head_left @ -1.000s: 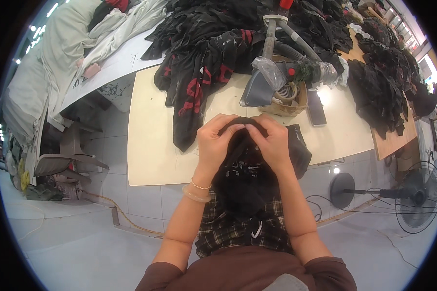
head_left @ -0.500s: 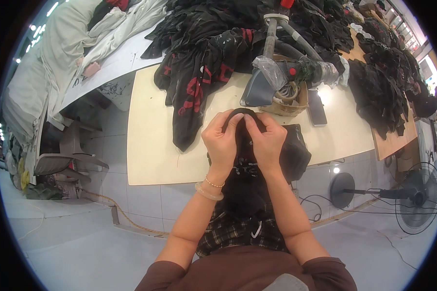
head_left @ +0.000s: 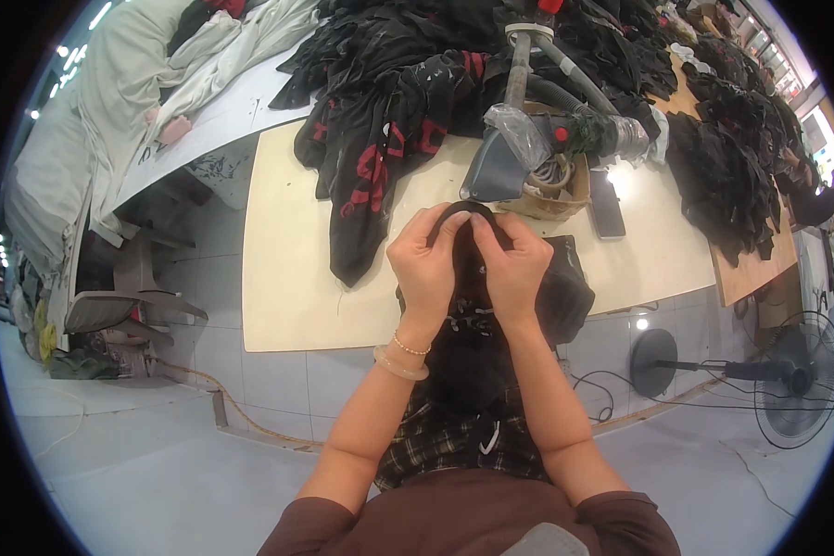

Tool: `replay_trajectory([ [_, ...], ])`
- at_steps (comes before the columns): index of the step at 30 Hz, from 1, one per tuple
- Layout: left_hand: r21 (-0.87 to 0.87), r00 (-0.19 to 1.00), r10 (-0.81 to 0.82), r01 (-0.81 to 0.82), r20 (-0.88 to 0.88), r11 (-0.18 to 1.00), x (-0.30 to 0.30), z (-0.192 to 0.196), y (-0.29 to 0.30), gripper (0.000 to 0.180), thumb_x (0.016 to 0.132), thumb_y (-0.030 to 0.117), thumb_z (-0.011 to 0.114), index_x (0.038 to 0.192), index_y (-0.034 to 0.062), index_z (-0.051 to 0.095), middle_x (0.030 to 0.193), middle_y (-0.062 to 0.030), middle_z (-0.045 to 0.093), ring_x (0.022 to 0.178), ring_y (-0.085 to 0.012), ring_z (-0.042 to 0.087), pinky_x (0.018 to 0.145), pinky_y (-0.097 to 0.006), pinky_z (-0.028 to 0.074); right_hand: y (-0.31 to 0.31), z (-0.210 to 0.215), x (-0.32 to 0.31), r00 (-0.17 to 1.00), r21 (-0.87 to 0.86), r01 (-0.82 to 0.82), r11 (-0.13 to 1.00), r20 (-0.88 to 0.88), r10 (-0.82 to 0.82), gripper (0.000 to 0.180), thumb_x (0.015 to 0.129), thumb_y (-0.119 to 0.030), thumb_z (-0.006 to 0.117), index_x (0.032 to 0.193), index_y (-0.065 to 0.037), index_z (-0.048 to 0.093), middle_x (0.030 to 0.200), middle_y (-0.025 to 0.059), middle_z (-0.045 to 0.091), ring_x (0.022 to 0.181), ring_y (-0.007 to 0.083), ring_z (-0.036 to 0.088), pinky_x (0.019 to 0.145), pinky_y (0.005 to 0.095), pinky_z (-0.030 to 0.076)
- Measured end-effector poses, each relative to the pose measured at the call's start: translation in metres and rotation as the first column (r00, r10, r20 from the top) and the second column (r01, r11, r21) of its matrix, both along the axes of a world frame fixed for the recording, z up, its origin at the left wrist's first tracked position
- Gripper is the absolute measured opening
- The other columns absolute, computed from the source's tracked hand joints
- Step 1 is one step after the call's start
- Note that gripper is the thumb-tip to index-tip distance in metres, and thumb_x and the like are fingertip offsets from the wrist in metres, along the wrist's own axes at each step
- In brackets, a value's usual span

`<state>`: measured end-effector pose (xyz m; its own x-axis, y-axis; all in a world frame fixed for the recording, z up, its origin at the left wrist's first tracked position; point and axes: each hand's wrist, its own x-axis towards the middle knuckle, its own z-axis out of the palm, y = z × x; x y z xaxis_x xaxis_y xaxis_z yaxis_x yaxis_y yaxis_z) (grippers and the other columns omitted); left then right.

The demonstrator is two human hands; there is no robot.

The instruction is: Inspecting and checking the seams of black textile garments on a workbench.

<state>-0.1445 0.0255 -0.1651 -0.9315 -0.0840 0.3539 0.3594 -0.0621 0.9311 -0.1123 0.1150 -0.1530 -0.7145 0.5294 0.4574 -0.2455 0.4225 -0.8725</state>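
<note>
Both my hands pinch the upper edge of a black garment in front of me, just off the table's near edge. My left hand grips it from the left, thumb pressed on the cloth. From the right, my right hand does the same, and the two thumbs almost meet at the top of the fold. The garment hangs down between my forearms to my lap, with small white marks on its front. Just beyond my fingertips is a dark grey trimming device head with clear plastic wrapped round it.
On the cream table lies a heap of black garments with red print. A basket of coiled hose and a phone lie at the right. Pale cloth drapes at far left; a standing fan is at right.
My hands and the garment's pinched edge have shifted very slightly. The grip stays the same, and the surroundings have not visibly changed.
</note>
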Motion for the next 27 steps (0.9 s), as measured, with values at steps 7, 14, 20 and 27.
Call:
replay_trajectory([
  [7,0.004,1.0,-0.009,0.009,0.016,1.0,0.0017,0.0025,0.0014,0.013,0.086,0.005,0.068,0.094,-0.0055,0.067,0.077,-0.0072,0.066,0.068,-0.0093,0.056,0.063,-0.023,0.046,0.0015,-0.0002,0.0007,1.0,-0.027,-0.002,1.0,-0.023,0.001,0.017,0.081,-0.007,0.074,0.08,0.007,0.064,0.068,0.0092,0.063,0.056,0.0115,0.053,0.055,0.0258,0.042],
  [14,-0.013,1.0,0.003,-0.003,0.031,1.0,0.0026,0.0031,0.0026,0.013,0.086,0.005,0.068,0.094,-0.0057,0.068,0.077,-0.0078,0.067,0.069,-0.0089,0.057,0.064,-0.024,0.047,0.0015,0.0005,0.0017,1.0,-0.047,0.001,0.999,0.0,-0.001,0.017,0.081,-0.007,0.073,0.079,0.007,0.064,0.067,0.008,0.063,0.057,0.01,0.052,0.055,0.0248,0.042],
  [20,0.003,0.999,-0.001,0.001,0.039,1.0,0.0037,0.0036,0.0031,0.013,0.086,0.005,0.069,0.094,-0.0057,0.068,0.078,-0.0074,0.068,0.07,-0.0087,0.057,0.064,-0.024,0.047,0.0009,0.0028,0.0013,1.0,-0.054,-0.012,0.998,-0.009,0.011,0.017,0.081,-0.007,0.073,0.079,0.007,0.064,0.065,0.0079,0.062,0.056,0.0096,0.051,0.054,0.025,0.041],
  [27,0.021,0.999,-0.006,0.004,0.052,1.0,0.0019,0.0025,0.0029,0.014,0.086,0.006,0.069,0.094,-0.0058,0.068,0.078,-0.0075,0.068,0.069,-0.0082,0.057,0.064,-0.023,0.047,0.0005,0.0036,0.0006,1.0,-0.068,-0.012,0.998,-0.008,0.011,0.017,0.081,-0.008,0.073,0.079,0.007,0.064,0.064,0.0071,0.061,0.055,0.0089,0.05,0.052,0.025,0.04],
])
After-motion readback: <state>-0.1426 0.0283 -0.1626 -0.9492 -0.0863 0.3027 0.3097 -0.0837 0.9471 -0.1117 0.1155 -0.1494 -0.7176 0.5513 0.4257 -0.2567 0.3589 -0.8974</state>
